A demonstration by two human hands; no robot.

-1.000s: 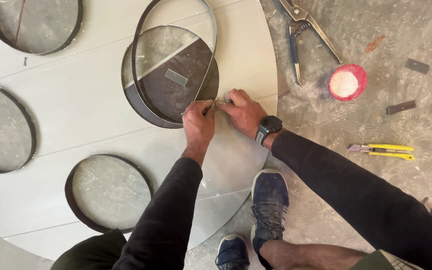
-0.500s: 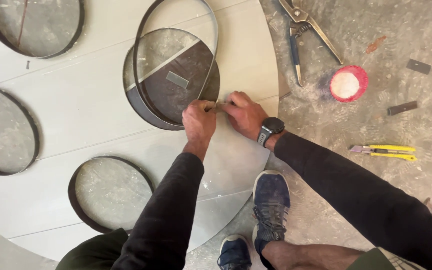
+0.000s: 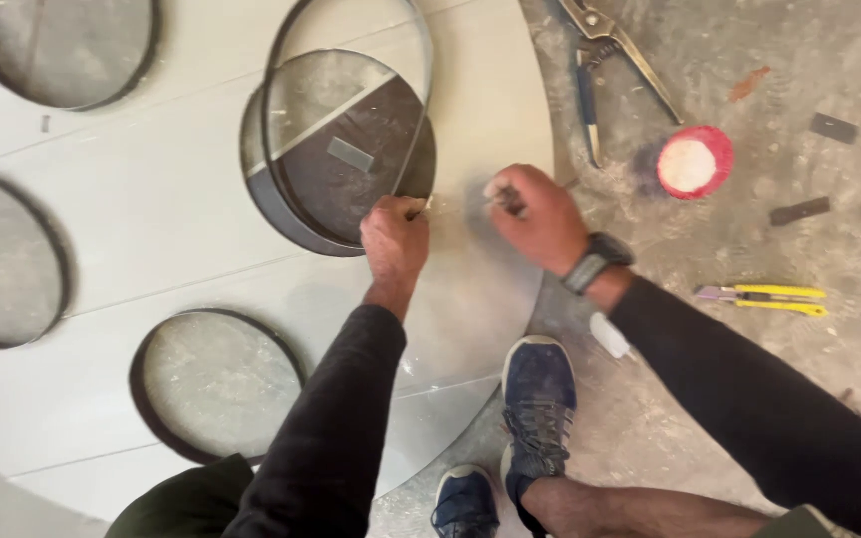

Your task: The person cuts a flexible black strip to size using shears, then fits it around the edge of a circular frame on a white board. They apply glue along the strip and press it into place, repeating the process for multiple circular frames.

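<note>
I crouch over a large round white panel [image 3: 181,209] with several round cut-outs. A thin metal band [image 3: 267,120] stands looped in the upper cut-out [image 3: 286,219], which has a dark rim. My left hand [image 3: 396,239] is closed at the band's lower right end, on the cut-out's edge. About a hand's width to the right, my right hand [image 3: 545,219] rests on the panel, with a watch on its wrist. It is closed around a small object [image 3: 500,191] that I cannot make out.
On the dusty concrete floor to the right lie metal snips [image 3: 600,40], a red round lid with white inside [image 3: 695,162], a yellow utility knife [image 3: 764,297] and two small dark strips [image 3: 834,128]. My blue shoes [image 3: 538,399] stand at the panel's edge.
My hands were together at the band's end. The right hand has pulled away to the right, while the left stays at the cut-out's edge.
</note>
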